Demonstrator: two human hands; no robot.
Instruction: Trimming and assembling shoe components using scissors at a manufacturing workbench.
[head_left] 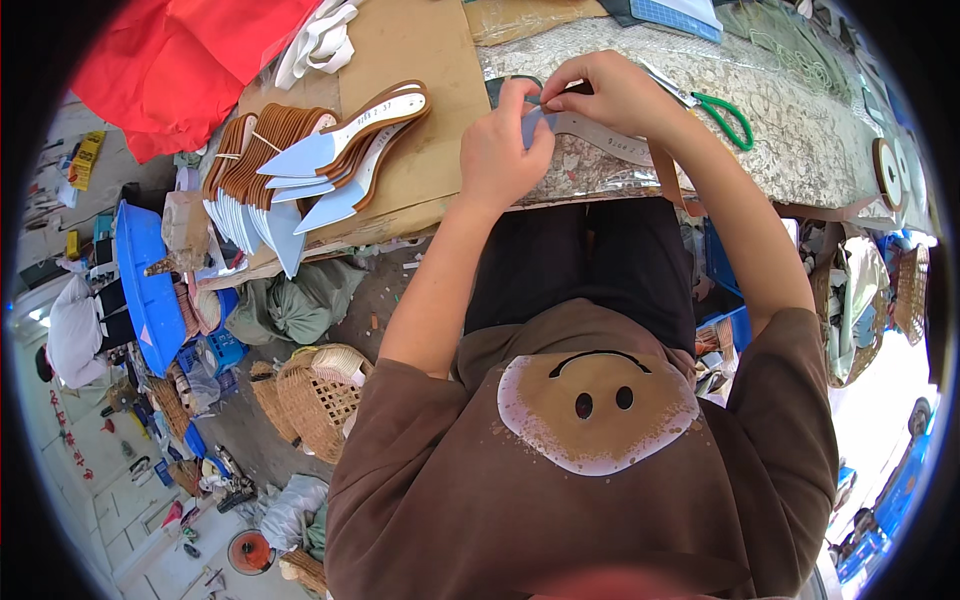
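Note:
Over the worktable (800,160), my left hand (503,148) grips the pale blue end of a curved flat piece (605,135) with a white face. My right hand (615,92) meets it there, thumb and fingertips pinching the end of a narrow brown strip (577,88) close to the piece. The exact contact is partly hidden by my fingers. From under my right forearm the brown strip hangs past the table edge. Stacks of like pieces (395,105), brown-edged with pale blue tips, lie left of my hands, some tied in bundles.
Green-handled scissors (727,115) lie right of my right hand. Red cloth (180,70) and white straps (320,45) lie at the far left on the table. Disc-shaped reels (887,172) stand at the right edge. Below left are a blue tub (150,290) and a woven basket (315,395).

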